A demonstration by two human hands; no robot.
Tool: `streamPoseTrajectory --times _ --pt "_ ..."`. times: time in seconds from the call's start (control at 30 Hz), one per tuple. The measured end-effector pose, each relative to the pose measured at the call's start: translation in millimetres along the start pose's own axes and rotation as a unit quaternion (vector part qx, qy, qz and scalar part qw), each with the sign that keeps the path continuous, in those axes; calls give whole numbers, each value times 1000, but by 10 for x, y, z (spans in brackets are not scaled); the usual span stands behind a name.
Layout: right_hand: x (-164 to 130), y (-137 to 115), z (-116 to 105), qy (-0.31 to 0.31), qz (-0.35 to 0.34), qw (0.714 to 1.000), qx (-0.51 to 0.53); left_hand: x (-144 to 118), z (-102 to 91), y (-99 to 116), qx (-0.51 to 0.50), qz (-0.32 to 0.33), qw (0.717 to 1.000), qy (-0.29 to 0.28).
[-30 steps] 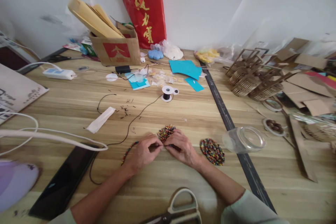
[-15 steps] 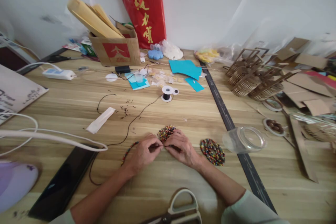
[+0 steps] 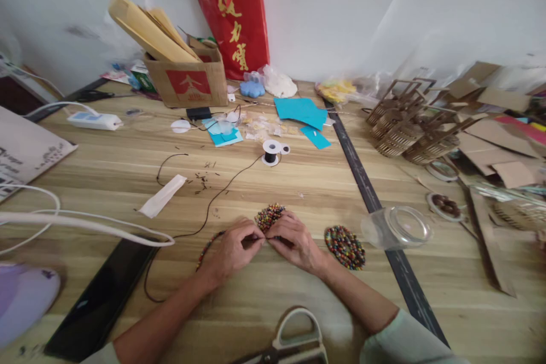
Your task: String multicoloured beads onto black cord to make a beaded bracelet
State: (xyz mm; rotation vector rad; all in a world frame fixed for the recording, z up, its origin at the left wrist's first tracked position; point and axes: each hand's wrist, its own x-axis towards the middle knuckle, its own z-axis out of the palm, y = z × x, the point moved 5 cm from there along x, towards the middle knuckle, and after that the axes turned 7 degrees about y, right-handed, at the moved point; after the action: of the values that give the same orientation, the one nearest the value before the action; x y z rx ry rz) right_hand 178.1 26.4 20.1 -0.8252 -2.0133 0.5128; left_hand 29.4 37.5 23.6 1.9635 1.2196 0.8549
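Down on the wooden table [image 3: 298, 193], my left hand [image 3: 230, 250] and right hand [image 3: 294, 242] met fingertip to fingertip, both pinched on a black cord [image 3: 213, 202] just in front of a small heap of coloured beads [image 3: 268, 215]. A strung length of beads [image 3: 207, 247] curved out from under my left hand, lying on the table. The cord ran away from my fingers to a spool [image 3: 271, 152] further back. A flat round beaded mat [image 3: 344, 246] lay just right of my right wrist, with a clear plastic jar [image 3: 396, 227] on its side beyond it. Scissors [image 3: 294, 341] sat near my forearms, at the bottom edge.
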Motion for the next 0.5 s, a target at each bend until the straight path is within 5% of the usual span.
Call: streamPoseTrajectory --times 0.5 --pt "18 -15 -14 8 -2 1000 -6 -10 5 -12 0 -2 1000 -3"
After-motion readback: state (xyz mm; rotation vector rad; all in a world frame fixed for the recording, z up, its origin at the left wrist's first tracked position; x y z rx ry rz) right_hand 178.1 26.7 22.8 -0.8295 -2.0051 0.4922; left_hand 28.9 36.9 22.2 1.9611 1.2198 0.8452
